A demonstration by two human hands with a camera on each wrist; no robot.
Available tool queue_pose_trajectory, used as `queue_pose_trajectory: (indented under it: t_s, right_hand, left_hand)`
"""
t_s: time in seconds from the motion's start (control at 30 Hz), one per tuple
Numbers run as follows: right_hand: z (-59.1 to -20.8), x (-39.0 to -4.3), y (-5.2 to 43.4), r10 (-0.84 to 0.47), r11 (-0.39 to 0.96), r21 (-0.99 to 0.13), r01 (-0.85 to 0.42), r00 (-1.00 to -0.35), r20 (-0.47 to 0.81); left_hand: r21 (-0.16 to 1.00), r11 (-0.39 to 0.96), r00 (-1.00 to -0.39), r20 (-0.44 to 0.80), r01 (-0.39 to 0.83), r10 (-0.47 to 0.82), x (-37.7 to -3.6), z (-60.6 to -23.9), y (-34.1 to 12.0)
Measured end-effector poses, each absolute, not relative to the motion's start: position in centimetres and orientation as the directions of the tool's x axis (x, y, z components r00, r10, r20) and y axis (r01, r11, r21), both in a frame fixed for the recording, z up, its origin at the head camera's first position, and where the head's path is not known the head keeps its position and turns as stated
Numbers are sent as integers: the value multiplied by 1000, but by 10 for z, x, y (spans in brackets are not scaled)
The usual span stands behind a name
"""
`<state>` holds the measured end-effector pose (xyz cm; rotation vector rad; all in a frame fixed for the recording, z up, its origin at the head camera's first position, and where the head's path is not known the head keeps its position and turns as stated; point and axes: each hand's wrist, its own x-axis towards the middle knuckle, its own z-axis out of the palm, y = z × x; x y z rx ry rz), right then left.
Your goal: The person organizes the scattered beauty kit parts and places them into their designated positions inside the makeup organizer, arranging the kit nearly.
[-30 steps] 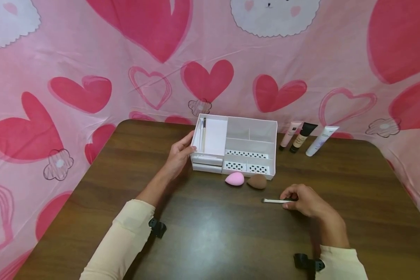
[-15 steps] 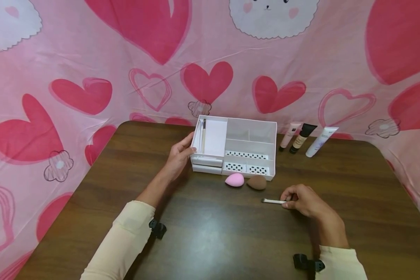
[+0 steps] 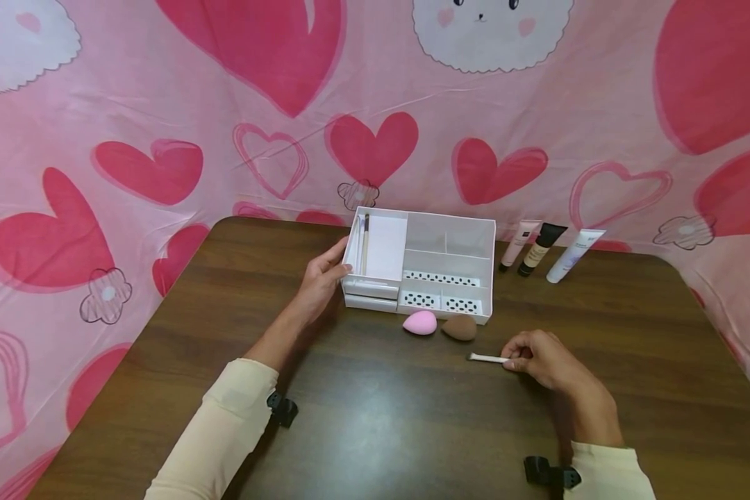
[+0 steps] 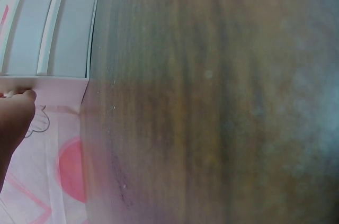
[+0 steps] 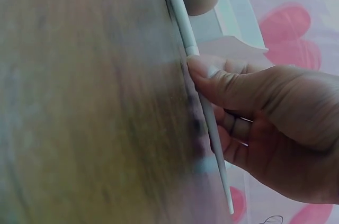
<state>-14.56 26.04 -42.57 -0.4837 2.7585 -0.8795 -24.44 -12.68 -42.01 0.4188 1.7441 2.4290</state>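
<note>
My right hand (image 3: 540,357) pinches a slim white makeup brush (image 3: 489,358) between thumb and fingers, low over the table. Its small dark tip points left; in the right wrist view the brush handle (image 5: 212,128) tapers past the fingers. At the left side of a white makeup organizer (image 3: 448,239), my left hand (image 3: 321,278) grips the wall, thumb over the edge. Inside the organizer's left compartment lies a brush with a pale handle (image 3: 365,244). Two small drawers (image 3: 371,296) sit at its lower left. The left wrist view shows the drawer fronts (image 4: 71,33) close by the left hand.
A pink makeup sponge (image 3: 420,323) and a brown makeup sponge (image 3: 460,327) lie before the organizer. Standing right of it are a pink tube (image 3: 519,244), a black-capped beige tube (image 3: 540,248) and a white tube (image 3: 575,255). Behind the wooden table (image 3: 375,417) hangs a heart-print cloth (image 3: 375,83).
Both hands stay in place, with the brush in the right hand and the organizer in the left. Only the head view shifts slightly.
</note>
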Motion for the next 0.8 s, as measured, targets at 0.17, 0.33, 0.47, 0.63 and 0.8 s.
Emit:
queue_pose_trajectory:
  t_s: [0.17, 0.33, 0.47, 0.63, 0.8]
  right_hand:
    - [-424, -146, 259, -372, 770, -581, -265, -926, -70]
    - [-421, -145, 258, -374, 768, -574, -283, -926, -44]
    - [-418, -145, 257, -365, 771, -576, -270, -929, -53]
    - [-415, -145, 256, -350, 784, -569, -247, -934, -76]
    - [-409, -144, 254, -336, 792, -560, -243, -940, -67]
  left_hand:
    - [940, -334, -953, 159, 67, 257, -245, -420, -127]
    - [943, -324, -952, 162, 72, 261, -246, -421, -127]
    - [941, -331, -950, 168, 75, 264, -246, -421, -127]
    - [936, -343, -951, 170, 74, 259, -245, -421, -126]
    - [936, -345, -953, 168, 73, 253, -244, -421, -126]
